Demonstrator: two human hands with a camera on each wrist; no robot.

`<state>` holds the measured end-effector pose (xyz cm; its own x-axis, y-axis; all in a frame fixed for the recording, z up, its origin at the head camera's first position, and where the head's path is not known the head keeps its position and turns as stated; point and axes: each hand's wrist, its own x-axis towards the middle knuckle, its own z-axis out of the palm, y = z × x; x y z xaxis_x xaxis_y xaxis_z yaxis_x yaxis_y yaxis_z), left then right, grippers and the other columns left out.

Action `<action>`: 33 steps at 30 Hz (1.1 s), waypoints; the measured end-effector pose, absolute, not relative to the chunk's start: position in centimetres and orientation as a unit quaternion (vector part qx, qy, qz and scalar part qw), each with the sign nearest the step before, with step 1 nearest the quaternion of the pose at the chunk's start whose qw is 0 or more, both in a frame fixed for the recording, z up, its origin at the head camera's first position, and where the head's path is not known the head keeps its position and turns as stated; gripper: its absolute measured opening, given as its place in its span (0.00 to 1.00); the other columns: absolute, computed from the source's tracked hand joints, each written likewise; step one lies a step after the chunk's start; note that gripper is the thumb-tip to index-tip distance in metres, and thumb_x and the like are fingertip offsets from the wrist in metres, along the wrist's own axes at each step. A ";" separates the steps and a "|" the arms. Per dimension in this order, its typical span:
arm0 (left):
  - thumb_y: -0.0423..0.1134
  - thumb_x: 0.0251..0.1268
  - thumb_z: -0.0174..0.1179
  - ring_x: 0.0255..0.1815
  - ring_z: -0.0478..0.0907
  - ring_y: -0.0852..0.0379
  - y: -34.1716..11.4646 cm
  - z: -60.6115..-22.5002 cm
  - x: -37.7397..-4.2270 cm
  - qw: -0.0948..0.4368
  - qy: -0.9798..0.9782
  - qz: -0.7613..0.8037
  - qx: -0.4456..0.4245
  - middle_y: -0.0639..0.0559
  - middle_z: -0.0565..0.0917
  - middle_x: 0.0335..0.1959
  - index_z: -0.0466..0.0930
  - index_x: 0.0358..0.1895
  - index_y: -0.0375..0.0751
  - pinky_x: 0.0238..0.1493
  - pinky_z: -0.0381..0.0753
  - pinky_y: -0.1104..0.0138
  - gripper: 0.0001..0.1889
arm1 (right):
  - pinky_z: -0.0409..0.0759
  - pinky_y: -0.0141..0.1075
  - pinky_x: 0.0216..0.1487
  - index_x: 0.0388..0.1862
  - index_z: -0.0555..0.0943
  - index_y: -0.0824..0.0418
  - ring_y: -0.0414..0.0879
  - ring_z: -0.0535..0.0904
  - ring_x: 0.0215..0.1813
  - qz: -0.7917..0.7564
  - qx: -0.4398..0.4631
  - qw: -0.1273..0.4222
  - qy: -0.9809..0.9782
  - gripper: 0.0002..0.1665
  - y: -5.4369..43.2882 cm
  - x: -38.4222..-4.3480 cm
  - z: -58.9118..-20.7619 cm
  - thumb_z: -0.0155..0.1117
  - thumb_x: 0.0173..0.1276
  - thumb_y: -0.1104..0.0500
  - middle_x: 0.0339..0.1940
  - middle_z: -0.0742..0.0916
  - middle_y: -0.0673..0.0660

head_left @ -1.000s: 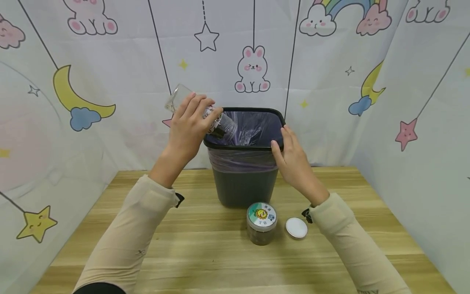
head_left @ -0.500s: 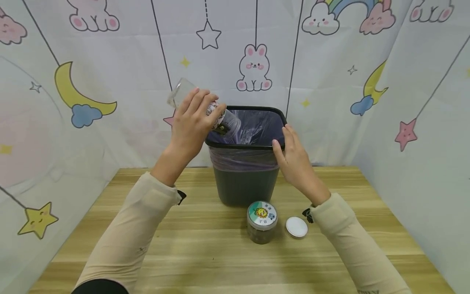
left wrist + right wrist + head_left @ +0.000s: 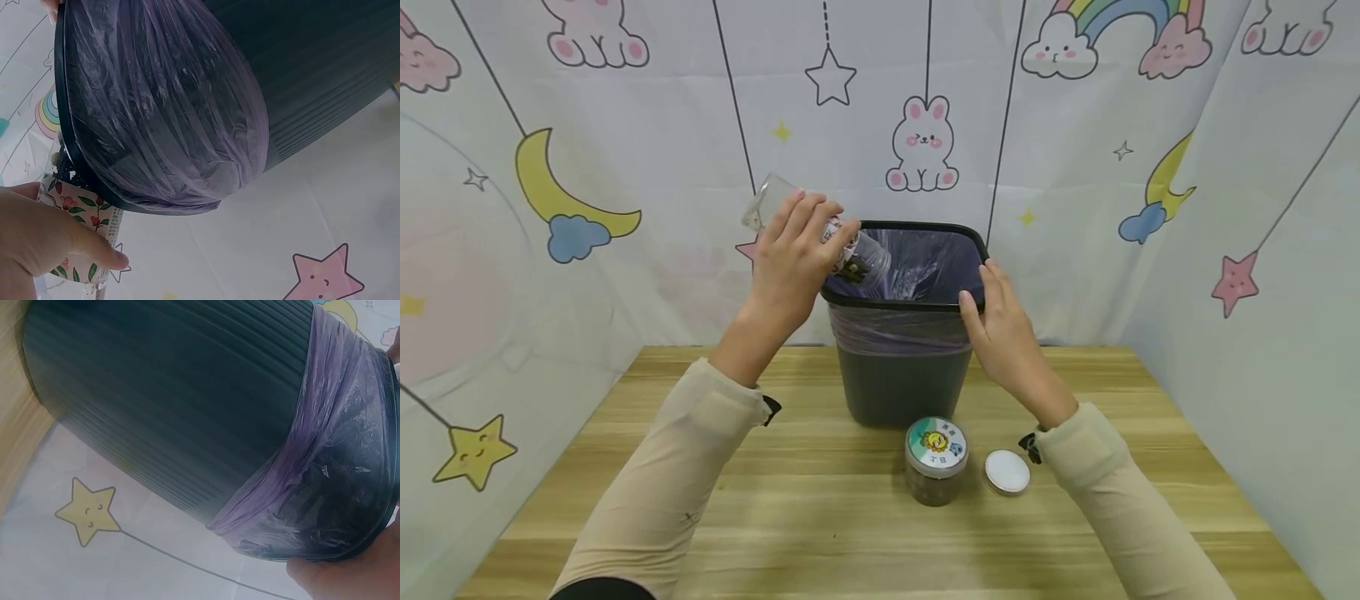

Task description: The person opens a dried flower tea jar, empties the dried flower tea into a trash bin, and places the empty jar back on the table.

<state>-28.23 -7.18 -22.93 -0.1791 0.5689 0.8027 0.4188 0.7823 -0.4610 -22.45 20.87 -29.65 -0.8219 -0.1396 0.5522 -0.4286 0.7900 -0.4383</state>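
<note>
My left hand (image 3: 793, 258) grips a clear jar (image 3: 767, 200) with a floral label (image 3: 81, 219), fingers and thumb wrapped round its middle. The jar is tilted, its mouth pointing down to the right over the bin opening. Dark bits (image 3: 853, 268) lie inside near the mouth. The dark bin (image 3: 902, 383) stands upright, lined with a thin purple bag (image 3: 898, 333) folded over its black rim. My right hand (image 3: 1003, 329) rests on the bin's right front corner, fingers fairly straight along the side and the thumb at the front of the rim.
In front of the bin stands a lidded jar (image 3: 936, 475) with a green and white sunflower top. A white round lid (image 3: 1007, 472) lies to its right. Everything is on a wooden table (image 3: 775, 533), with a cartoon-printed curtain (image 3: 685, 125) close behind and at the sides.
The head view has shifted slightly. The dark bits near the jar's mouth have moved a little inside it. The jar stays tilted over the bin, and the right hand keeps its place on the rim.
</note>
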 end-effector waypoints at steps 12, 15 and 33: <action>0.20 0.59 0.64 0.63 0.70 0.43 -7.6 -23.0 -28.3 0.531 -0.782 0.045 -0.321 0.43 0.79 0.57 0.82 0.58 0.46 0.77 0.51 0.59 0.25 | 0.56 0.58 0.74 0.78 0.51 0.72 0.62 0.52 0.78 0.283 0.161 0.266 -0.907 0.42 20.8 -22.6 -29.7 0.36 0.82 0.41 0.79 0.56 0.69; 0.20 0.59 0.63 0.63 0.70 0.43 -7.5 -23.2 -28.4 0.532 -0.782 0.042 -0.323 0.43 0.79 0.57 0.82 0.58 0.47 0.77 0.52 0.58 0.25 | 0.57 0.57 0.74 0.79 0.51 0.72 0.62 0.52 0.78 0.282 0.160 0.266 -0.908 0.42 20.9 -22.6 -29.8 0.36 0.82 0.41 0.79 0.56 0.69; 0.17 0.66 0.55 0.64 0.69 0.44 -7.0 -23.1 -28.2 0.548 -0.753 0.107 -0.348 0.43 0.78 0.58 0.82 0.58 0.46 0.77 0.50 0.59 0.24 | 0.57 0.58 0.73 0.79 0.50 0.70 0.62 0.53 0.78 0.288 0.156 0.259 -0.909 0.41 20.9 -22.5 -29.7 0.37 0.82 0.42 0.80 0.55 0.67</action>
